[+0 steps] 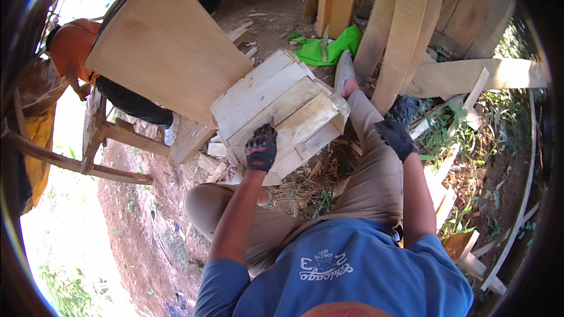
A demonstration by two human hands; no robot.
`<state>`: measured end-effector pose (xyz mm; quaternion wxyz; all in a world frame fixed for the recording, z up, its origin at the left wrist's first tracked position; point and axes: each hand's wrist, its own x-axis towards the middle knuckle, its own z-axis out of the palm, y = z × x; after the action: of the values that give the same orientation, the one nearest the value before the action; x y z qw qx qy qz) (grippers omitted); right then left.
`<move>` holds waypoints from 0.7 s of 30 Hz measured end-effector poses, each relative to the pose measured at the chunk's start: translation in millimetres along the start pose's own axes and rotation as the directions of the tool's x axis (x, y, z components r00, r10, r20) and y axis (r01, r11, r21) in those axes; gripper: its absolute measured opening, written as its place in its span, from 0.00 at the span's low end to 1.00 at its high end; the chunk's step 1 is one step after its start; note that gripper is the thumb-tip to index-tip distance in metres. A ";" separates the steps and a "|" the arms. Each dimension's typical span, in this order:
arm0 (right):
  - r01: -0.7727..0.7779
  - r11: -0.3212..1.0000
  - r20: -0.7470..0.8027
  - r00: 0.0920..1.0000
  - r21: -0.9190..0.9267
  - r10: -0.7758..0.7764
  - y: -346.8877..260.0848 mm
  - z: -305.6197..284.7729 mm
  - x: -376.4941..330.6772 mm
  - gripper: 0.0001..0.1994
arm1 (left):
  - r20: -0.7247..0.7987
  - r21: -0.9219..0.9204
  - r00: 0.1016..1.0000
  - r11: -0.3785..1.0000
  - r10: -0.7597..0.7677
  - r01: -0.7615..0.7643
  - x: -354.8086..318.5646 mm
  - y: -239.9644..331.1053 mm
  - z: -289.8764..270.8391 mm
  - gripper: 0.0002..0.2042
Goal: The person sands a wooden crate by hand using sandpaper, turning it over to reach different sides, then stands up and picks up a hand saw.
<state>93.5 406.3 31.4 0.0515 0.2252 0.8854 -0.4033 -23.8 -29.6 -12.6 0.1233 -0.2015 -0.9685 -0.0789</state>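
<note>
My left hand (261,145), in a black glove with red marks, lies on the top boards of a low wooden box or bench (258,97). Its index fingertip shows bare and points forward along the wood, and nothing appears to be held in it. Over my right knee rests my right hand (397,138), also gloved in black, its fingers spread loosely over the trouser leg. The box is made of pale planks with narrow gaps between them. A large tapered wooden panel (170,44) meets the far left edge of the box.
A person in an orange shirt (73,50) bends behind the panel. Beyond my right foot lies a bright green cloth or bag (329,47). Tall planks (402,29) lean at the back right. Wooden frame pieces (132,138) stand at left; shavings (305,191) litter the ground.
</note>
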 end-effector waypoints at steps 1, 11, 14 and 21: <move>-0.032 0.998 0.043 0.999 0.048 0.030 1.6 16.4 13.5 0.30 | 0.172 -0.052 0.984 0.997 -0.044 0.054 5.7 22.7 -17.4 0.24; -0.012 0.962 -0.072 0.997 -0.272 -0.008 -112.8 115.7 132.8 0.39 | -0.260 0.080 0.964 0.993 -0.061 0.084 -40.1 68.2 8.5 0.20; 0.018 0.976 -0.126 0.991 -0.218 -0.047 -118.8 124.3 117.2 0.35 | -0.298 0.100 0.945 0.980 -0.133 0.169 -43.9 74.3 17.9 0.19; 0.050 0.972 -0.191 0.977 -0.230 -0.096 -102.1 127.7 129.1 0.33 | -0.286 0.002 0.957 0.999 -0.049 0.052 13.0 107.4 41.1 0.21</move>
<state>-78.4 299.7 -18.7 -0.0279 0.2247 0.9335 -0.2781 0.1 80.8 -37.3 0.2609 -0.1626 -0.9457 -0.1058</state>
